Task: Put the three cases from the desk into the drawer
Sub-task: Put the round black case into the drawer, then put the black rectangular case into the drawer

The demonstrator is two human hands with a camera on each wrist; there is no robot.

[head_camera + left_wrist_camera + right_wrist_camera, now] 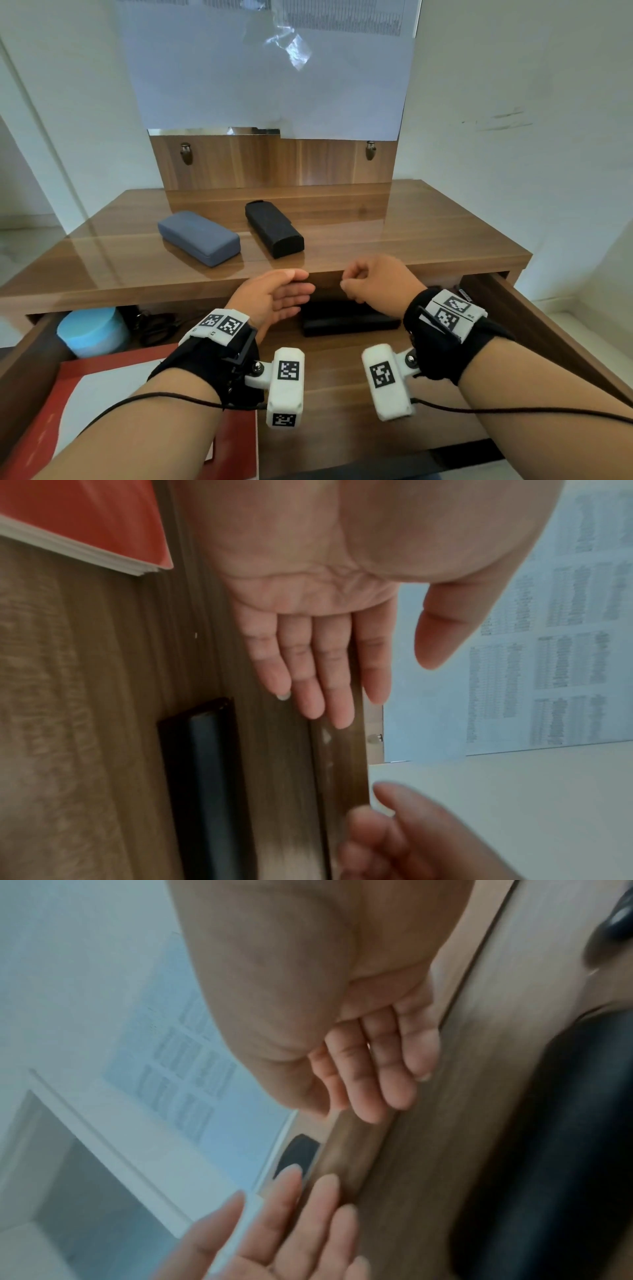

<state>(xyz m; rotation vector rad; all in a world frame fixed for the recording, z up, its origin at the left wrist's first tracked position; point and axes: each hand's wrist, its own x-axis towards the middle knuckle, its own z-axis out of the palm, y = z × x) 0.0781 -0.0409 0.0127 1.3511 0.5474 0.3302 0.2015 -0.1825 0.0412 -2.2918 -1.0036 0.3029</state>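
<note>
Two cases lie on the desk (411,233): a blue-grey case (198,238) on the left and a black case (274,229) beside it. A third, black case (349,320) (205,777) (548,1150) lies inside the open drawer (342,394), near its back. My left hand (281,298) (325,642) hovers over the drawer just left of that case, palm sideways, fingers straight, holding nothing. My right hand (370,281) (369,1064) hangs above the case by the desk's front edge, fingers loosely curled and empty.
In the drawer's left part sit a light blue round tub (92,330), dark scissors (154,325) and a red-and-white book (102,394) (85,520). A paper-covered mirror (274,85) stands behind the desk. A white wall runs along the right.
</note>
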